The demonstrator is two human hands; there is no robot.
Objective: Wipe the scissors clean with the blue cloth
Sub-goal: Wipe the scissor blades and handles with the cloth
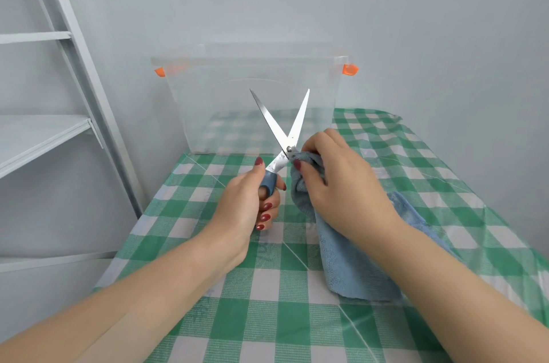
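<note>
The left hand (249,199) curls its fingers round the blue handle of the scissors (282,136), holding them up over the table (267,288) with blades spread wide. The right hand (338,184) bunches the blue cloth (344,258) against the pivot, seemingly covering the other handle. A clear box (208,107) stands just beyond, a grey shelf (44,136) far left.

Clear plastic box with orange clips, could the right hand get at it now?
Probably yes: nothing lies between the right hand and the clear plastic box, though it grips the blue cloth.
</note>
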